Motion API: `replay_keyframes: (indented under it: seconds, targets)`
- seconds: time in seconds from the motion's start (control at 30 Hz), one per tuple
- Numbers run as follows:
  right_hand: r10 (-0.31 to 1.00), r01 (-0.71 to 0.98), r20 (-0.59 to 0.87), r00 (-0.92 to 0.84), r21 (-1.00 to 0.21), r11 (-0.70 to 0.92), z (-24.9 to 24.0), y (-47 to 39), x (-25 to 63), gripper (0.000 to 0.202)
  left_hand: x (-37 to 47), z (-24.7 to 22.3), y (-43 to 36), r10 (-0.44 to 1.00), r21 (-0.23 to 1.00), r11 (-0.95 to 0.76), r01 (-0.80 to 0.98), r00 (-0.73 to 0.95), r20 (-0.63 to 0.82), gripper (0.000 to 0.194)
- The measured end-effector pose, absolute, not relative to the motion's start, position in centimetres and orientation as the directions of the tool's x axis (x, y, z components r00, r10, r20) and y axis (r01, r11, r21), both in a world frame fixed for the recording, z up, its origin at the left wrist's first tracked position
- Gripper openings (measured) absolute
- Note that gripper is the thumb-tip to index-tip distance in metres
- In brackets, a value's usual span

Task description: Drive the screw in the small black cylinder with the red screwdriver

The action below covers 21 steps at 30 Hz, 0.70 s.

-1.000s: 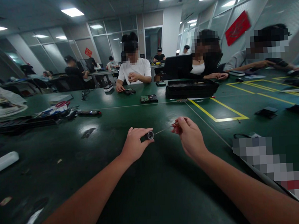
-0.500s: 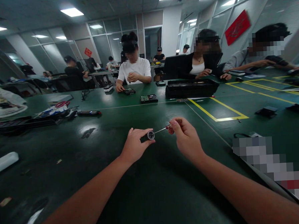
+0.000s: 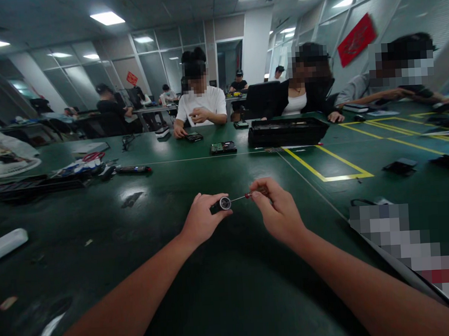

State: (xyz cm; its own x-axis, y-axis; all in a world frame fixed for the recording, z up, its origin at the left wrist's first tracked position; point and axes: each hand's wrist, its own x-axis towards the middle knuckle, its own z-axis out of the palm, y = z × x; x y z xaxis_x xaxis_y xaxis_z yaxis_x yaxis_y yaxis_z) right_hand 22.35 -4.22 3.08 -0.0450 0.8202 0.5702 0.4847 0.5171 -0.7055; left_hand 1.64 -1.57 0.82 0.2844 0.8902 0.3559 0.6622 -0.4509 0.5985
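My left hand (image 3: 202,220) grips a small black cylinder with a silver round end (image 3: 224,203), held just above the dark green table (image 3: 223,288). My right hand (image 3: 279,211) pinches a thin screwdriver (image 3: 244,196) with a reddish handle. Its metal tip points left and meets the cylinder's silver end. Both hands hover close together at the middle of the view, forearms reaching in from the bottom.
A long black tray (image 3: 287,131) and a circuit board (image 3: 223,148) lie farther back. Yellow tape lines (image 3: 324,171) mark the table to the right. Tools and scissors (image 3: 92,165) clutter the left side. Several people sit across the table; a white bar (image 3: 6,243) lies at left.
My right hand has slid left toward my left hand, pushing the screwdriver tip into the cylinder's end. The left hand has barely moved.
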Motion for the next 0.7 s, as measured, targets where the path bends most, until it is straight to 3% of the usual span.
replay_keyframes:
  seconds: [0.13, 0.53, 0.7]
  targets:
    - [0.833, 0.548, 0.553, -0.022, -0.69, 0.473, 3.38, -4.46, 22.15, 0.024, 1.57, 0.45, -1.45, 0.886, 0.604, -0.46, 0.651, 0.296, 0.357, 0.039]
    - [0.843, 0.544, 0.53, -0.089, -0.683, 0.487, 3.53, -4.57, 22.16, 0.025, 1.52, 0.62, -1.4, 0.887, 0.594, -0.458, 0.662, 0.293, 0.357, 0.039]
    - [0.867, 0.4, 0.498, 0.031, -0.801, 0.446, 2.94, -3.9, 21.96, 0.02, 1.49, 0.74, -1.5, 0.896, 0.602, -0.438, 0.668, 0.273, 0.35, 0.039]
